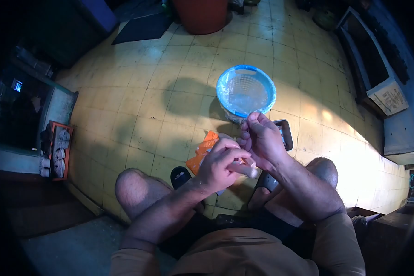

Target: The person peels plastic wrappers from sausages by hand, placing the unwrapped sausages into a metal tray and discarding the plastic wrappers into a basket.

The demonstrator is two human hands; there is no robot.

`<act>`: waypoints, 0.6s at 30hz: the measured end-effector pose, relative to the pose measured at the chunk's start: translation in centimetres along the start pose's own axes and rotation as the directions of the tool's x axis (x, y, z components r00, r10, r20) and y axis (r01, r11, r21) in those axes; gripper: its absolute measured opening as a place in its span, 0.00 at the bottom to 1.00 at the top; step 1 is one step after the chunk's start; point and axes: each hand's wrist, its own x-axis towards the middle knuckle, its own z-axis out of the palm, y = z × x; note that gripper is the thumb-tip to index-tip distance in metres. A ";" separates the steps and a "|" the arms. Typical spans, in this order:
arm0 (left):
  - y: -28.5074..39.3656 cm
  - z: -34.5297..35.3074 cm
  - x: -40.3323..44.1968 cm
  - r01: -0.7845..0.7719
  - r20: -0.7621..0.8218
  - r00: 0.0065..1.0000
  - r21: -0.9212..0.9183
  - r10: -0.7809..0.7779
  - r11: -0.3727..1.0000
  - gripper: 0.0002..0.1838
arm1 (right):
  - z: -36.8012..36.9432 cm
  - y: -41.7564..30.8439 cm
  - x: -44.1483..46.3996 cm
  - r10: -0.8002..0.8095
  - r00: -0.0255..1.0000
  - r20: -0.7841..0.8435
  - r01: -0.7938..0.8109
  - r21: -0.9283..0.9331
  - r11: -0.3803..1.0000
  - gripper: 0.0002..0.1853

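Observation:
In front of my knees, my left hand (221, 164) is closed with its fingers curled around a short pale piece (247, 170), too blurred to name. Just right of it and slightly higher, my right hand (264, 140) pinches thumb and forefinger together; anything between them is too small to tell. Beyond the right fingertips stands a blue plastic basket (270, 87) with a clear plastic lining. Partly behind my left hand lies an orange packet (209, 139) on the floor. A small grey tray (288, 142) sits behind my right hand, its contents mostly hidden.
Yellow tiles (179, 69) cover the floor. A large reddish-brown tub (201, 16) stands at the back beside a dark mat (145, 28). At left is a shoe rack (58, 152) with several shoes. A cardboard box (388, 97) is by the right-hand shelf.

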 end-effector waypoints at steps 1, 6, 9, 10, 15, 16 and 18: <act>-0.2 -0.2 0.4 -0.133 -0.011 0.991 0.091 0.135 0.987 0.20 | 0.0 -0.2 0.0 -0.004 1.000 0.020 0.004 0.027 1.000 0.06; 0.0 -0.4 0.4 0.206 -0.115 0.958 -0.366 -0.264 0.907 0.13 | -0.5 -0.1 -0.1 -0.004 0.998 0.057 0.005 -0.019 1.000 0.06; 0.1 -1.5 1.2 0.462 -0.047 0.745 -0.683 -0.665 0.565 0.14 | 0.0 -0.2 -0.2 0.017 0.997 0.079 -0.014 -0.037 0.999 0.06; -0.3 -2.2 1.4 0.467 0.018 0.700 -0.768 -0.714 0.438 0.15 | 0.1 -0.2 -0.3 0.029 0.996 0.088 -0.024 -0.056 0.998 0.06; -2.3 -5.0 1.9 0.272 -0.058 0.607 -0.922 -0.793 0.276 0.16 | -0.4 0.0 0.1 0.115 0.976 0.184 -0.110 -0.036 0.993 0.04; -2.6 -5.6 1.8 0.257 -0.059 0.600 -0.930 -0.798 0.262 0.16 | -0.4 0.0 0.1 0.135 0.972 0.194 -0.133 -0.023 0.991 0.04; -2.9 -6.4 1.7 0.238 -0.068 0.593 -0.937 -0.802 0.255 0.16 | -0.5 0.0 0.3 0.127 0.970 0.205 -0.126 -0.018 0.992 0.04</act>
